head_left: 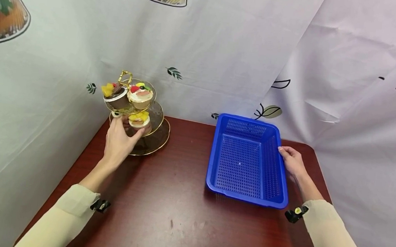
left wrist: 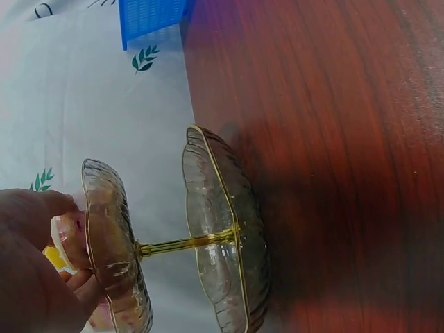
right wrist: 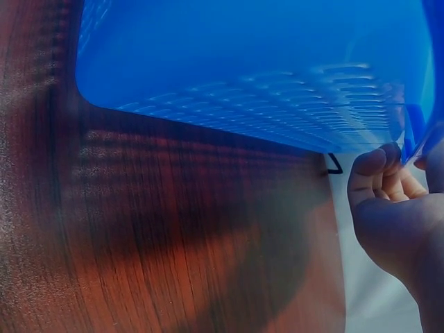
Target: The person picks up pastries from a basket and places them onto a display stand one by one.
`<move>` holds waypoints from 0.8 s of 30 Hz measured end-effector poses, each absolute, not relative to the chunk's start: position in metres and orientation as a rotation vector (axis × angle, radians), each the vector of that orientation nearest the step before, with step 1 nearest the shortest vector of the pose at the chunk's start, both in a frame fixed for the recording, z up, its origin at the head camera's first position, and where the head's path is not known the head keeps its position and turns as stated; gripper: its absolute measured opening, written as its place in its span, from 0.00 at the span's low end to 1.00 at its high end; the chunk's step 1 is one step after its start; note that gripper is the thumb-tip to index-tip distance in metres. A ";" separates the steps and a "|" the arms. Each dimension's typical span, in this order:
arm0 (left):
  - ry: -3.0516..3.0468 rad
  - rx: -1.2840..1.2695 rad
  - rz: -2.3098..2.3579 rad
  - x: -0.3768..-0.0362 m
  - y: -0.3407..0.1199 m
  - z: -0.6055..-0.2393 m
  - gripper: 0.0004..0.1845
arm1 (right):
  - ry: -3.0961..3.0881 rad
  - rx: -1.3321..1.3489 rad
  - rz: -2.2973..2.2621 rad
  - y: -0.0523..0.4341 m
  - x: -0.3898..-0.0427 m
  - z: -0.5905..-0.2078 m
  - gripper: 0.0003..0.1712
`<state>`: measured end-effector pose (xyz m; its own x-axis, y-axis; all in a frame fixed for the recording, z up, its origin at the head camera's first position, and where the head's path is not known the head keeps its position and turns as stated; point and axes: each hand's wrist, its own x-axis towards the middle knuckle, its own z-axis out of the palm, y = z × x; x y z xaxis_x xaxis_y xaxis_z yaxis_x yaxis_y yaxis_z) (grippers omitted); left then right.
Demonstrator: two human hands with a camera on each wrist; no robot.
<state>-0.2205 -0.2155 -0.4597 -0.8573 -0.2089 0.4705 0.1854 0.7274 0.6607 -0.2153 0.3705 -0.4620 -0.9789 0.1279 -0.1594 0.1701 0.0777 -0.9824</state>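
Observation:
At the table's back left stands a three-tier glass stand [head_left: 154, 138] with gold rims and a gold handle. Its top tier carries a chocolate-coloured cupcake [head_left: 116, 97] and a cream-topped cupcake [head_left: 140, 99] with fruit. My left hand [head_left: 120, 138] reaches to the middle tier, thumb and fingers around a cupcake with yellow fruit [head_left: 139, 119]. The left wrist view shows this cupcake [left wrist: 73, 239] between thumb and fingers, over the glass plate. On the right, my right hand [head_left: 292, 160] grips the side rim of a blue plastic basket [head_left: 242, 162]; the fingertips curl at the rim.
A dark red-brown wooden table [head_left: 162, 210] lies under everything. White printed cloth [head_left: 208, 50] hangs close behind the stand and basket, and along the left side. Another pale item [head_left: 115, 114] shows partly behind my left fingers.

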 end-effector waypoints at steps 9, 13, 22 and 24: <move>-2.420 0.024 -0.998 -0.213 -0.218 -0.460 0.34 | 2.278 0.335 -2.087 0.377 -0.220 -0.472 0.12; -2.445 0.014 -0.982 -0.207 -0.218 -0.455 0.35 | 2.326 0.350 -2.055 0.382 -0.225 -0.484 0.11; -2.476 -0.022 -0.935 -0.193 -0.216 -0.442 0.35 | 2.420 0.328 -2.010 0.385 -0.226 -0.489 0.11; -2.482 -0.029 -0.943 -0.189 -0.214 -0.439 0.35 | 2.422 0.331 -1.988 0.381 -0.222 -0.480 0.12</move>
